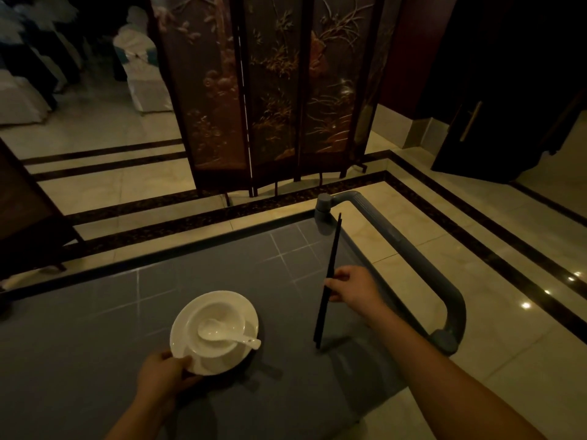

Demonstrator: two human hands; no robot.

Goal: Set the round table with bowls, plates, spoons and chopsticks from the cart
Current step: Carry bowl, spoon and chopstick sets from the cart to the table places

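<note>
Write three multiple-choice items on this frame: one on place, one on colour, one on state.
1. Where does the spoon lie? A in the bowl; B in a glass; C on a napkin.
2. What colour are the chopsticks? A white; B black; C red.
3. What is the right hand doing? A hanging idle; B pinching the chopsticks; C holding a cup.
Answers: 1 A, its scoop rests inside the bowl on the plate; 2 B, dark against the grey cart; 3 B, it grips them mid-length.
</note>
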